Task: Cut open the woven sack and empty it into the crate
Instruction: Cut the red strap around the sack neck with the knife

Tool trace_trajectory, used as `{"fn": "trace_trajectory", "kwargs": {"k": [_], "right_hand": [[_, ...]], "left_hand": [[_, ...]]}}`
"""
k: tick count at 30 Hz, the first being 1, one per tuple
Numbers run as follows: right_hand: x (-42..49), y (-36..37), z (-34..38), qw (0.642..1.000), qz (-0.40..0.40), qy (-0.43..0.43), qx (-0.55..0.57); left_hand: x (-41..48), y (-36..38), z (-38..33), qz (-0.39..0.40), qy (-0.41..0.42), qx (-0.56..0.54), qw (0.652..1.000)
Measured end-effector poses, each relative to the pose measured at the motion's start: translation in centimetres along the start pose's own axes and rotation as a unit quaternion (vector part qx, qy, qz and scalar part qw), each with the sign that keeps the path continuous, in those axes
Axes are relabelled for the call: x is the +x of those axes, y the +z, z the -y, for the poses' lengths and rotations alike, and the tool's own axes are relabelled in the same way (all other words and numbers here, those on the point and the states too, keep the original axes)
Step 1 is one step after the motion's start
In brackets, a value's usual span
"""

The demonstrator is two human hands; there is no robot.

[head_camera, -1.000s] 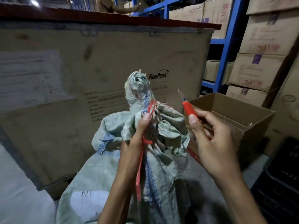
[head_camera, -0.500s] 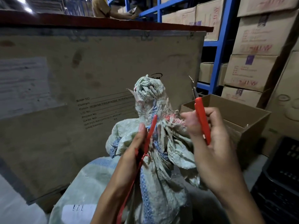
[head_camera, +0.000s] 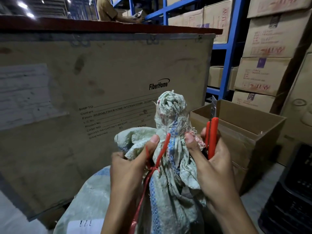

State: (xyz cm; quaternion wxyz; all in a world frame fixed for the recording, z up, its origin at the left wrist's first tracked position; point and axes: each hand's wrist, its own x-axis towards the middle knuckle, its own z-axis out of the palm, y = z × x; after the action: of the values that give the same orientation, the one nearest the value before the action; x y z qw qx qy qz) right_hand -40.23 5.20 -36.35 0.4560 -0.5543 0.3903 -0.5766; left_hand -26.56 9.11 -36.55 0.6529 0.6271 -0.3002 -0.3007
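A pale green woven sack (head_camera: 173, 186) with blue stripes stands in front of me, its bunched neck (head_camera: 170, 110) upright. A red string (head_camera: 162, 150) hangs knotted along the neck. My left hand (head_camera: 128, 168) grips the neck from the left, thumb beside the string. My right hand (head_camera: 214, 171) holds a red utility knife (head_camera: 213, 134) upright in its fingers, blade pointing up, while its thumb presses on the right side of the neck. A black plastic crate (head_camera: 293, 200) sits on the floor at the lower right.
A big plywood shipping crate (head_camera: 101, 78) marked FiberHome stands right behind the sack. An open cardboard box (head_camera: 244, 127) is just right of my right hand. Blue shelving (head_camera: 231, 48) and stacked cartons (head_camera: 266, 71) fill the right. A person (head_camera: 108, 10) works in the far background.
My right hand has come in from the right with the knife and its thumb now pinches the sack's neck. My left hand has slid lower on the neck, beside the string.
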Motion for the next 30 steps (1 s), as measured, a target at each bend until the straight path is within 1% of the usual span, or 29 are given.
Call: {"fn": "trace_trajectory", "kwargs": {"k": [1,2,3,4,5,6,7,8,9,10,11,12,14,15,17,19,20,22,24,25,26,27,29,30], "right_hand": [[0.1,-0.2,0.0,1.000,0.006,0.001,-0.004],[0.1,-0.4,0.0,1.000,0.016,0.000,-0.011],[0.2,-0.7,0.1,0.999,0.026,-0.002,-0.021],[0.2,-0.9,0.2,0.999,0.036,-0.008,-0.032],[0.1,-1.1,0.3,0.998,0.045,-0.016,-0.042],[0.0,-1.1,0.5,0.997,0.053,-0.025,-0.051],[-0.1,-1.1,0.7,0.996,0.059,-0.037,-0.060],[-0.2,-1.0,0.9,0.994,0.063,-0.056,-0.072],[-0.2,-0.9,1.1,0.991,0.064,-0.080,-0.088],[-0.3,-0.7,1.2,0.986,0.064,-0.106,-0.110],[-0.4,-0.6,1.4,0.981,0.068,-0.128,-0.130],[-0.5,-0.4,1.5,0.977,0.072,-0.144,-0.143],[-0.7,-0.2,1.6,0.970,0.079,-0.164,-0.163],[-0.7,-0.2,1.7,0.967,0.083,-0.171,-0.170],[-0.5,-0.2,1.7,0.963,0.077,-0.185,-0.180],[0.1,-0.8,1.6,0.958,0.059,-0.200,-0.199],[0.4,-1.2,1.5,0.960,0.062,-0.191,-0.197],[0.8,-2.2,1.5,0.968,0.116,-0.121,-0.185],[0.9,-3.2,1.7,0.956,0.200,-0.021,-0.212],[0.9,-3.6,1.9,0.947,0.234,0.013,-0.220],[0.8,-3.9,1.9,0.942,0.253,0.029,-0.219],[0.9,-4.1,1.9,0.941,0.254,0.033,-0.220],[1.1,-4.5,2.0,0.942,0.224,0.007,-0.251],[1.3,-4.7,2.0,0.942,0.203,-0.019,-0.267]], "left_hand": [[0.3,-0.4,0.3,-0.042,0.033,0.036,0.998],[0.4,-0.6,0.0,-0.096,0.088,0.084,0.988],[0.2,-0.9,-0.3,-0.145,0.162,0.140,0.966],[0.0,-1.3,-0.3,-0.186,0.247,0.185,0.933],[-0.4,-1.6,-0.9,-0.191,0.327,0.223,0.898],[-0.6,-1.9,-0.9,-0.161,0.375,0.226,0.885],[-0.7,-2.0,-1.3,-0.085,0.384,0.193,0.899],[-0.2,-1.7,-1.6,0.003,0.348,0.139,0.927],[0.3,-1.2,-1.9,0.075,0.253,0.078,0.961],[0.9,-0.6,-2.1,0.124,0.145,0.006,0.982],[1.4,-0.3,-2.1,0.143,0.077,-0.026,0.986],[1.2,-0.1,-2.1,0.145,0.073,-0.027,0.986],[-0.4,-0.4,-1.6,0.156,0.174,0.056,0.971],[-0.7,-0.7,-1.1,0.158,0.196,0.077,0.965],[-1.2,-1.3,-0.7,0.185,0.167,0.045,0.967],[-1.0,-1.3,-1.2,0.208,0.111,-0.008,0.972],[-0.9,-1.2,-1.6,0.216,0.093,-0.013,0.972],[-0.7,-1.2,-1.1,0.208,0.068,-0.009,0.976],[-0.6,-1.4,-0.7,0.193,0.069,-0.010,0.979],[-0.6,-1.4,-0.6,0.187,0.072,-0.007,0.980],[-0.6,-1.5,-0.7,0.190,0.071,0.003,0.979],[-0.7,-1.4,-0.7,0.204,0.079,0.017,0.976],[-0.8,-1.5,-0.7,0.228,0.109,0.067,0.965],[-0.9,-1.4,-0.8,0.223,0.125,0.099,0.962]]}}
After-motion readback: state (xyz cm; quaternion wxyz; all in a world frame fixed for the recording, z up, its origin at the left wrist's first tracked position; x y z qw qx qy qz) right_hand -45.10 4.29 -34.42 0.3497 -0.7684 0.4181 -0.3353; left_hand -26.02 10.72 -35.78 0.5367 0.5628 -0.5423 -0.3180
